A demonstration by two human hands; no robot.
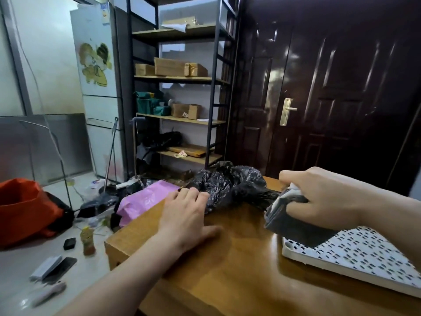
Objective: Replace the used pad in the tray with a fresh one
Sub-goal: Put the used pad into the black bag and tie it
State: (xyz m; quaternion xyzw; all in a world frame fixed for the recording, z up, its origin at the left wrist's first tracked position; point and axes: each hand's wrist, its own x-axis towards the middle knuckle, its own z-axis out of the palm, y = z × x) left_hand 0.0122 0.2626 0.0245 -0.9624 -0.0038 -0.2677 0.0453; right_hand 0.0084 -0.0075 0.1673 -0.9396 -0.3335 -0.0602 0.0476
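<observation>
Right hand (323, 197) clenched around a folded grey pad (293, 221), held just above the far-left corner of the white perforated tray (364, 254) on the table's (227, 258) right side; left hand (186, 215) flat and open, gripping nothing, fingertips at the black bag (230, 183) further back. Hard to tell used from fresh, though probably the old pad on its way to the bag. Next: bag mouth spread with the left, pad pushed in, then a fresh one laid flat in the tray.
</observation>
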